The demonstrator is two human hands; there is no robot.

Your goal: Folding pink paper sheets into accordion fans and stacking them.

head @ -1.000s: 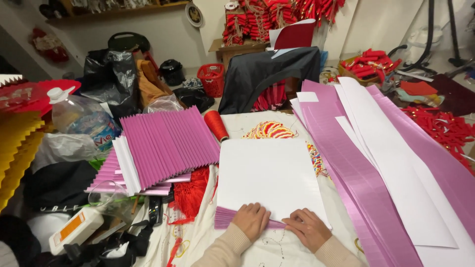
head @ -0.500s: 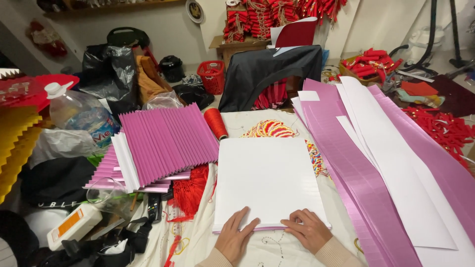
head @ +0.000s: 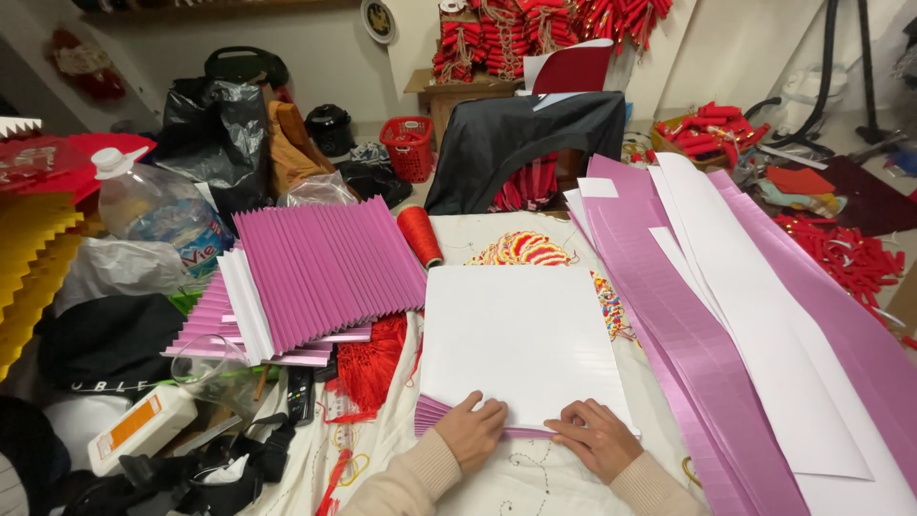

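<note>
A white sheet of paper [head: 521,339] lies flat in front of me, its pink underside folded into narrow pleats [head: 432,413] at the near edge. My left hand [head: 475,428] has its fingers curled and pinches the pleated near-left edge. My right hand [head: 597,437] presses on the near edge of the same sheet, fingers bent over the fold. Both hands touch the paper side by side.
A stack of pink pleated paper [head: 320,272] lies to the left, a red thread spool [head: 419,235] beside it. Long pink and white sheets [head: 726,315] run along the right. A plastic bottle [head: 153,210], yellow pleated paper [head: 29,268] and black bags crowd the left. A dark-draped chair [head: 525,143] stands behind.
My left hand has shifted from lying flat on the near-left corner, through an open spread, to a curled pinch on the pleated edge. The right hand stayed on the near edge.
</note>
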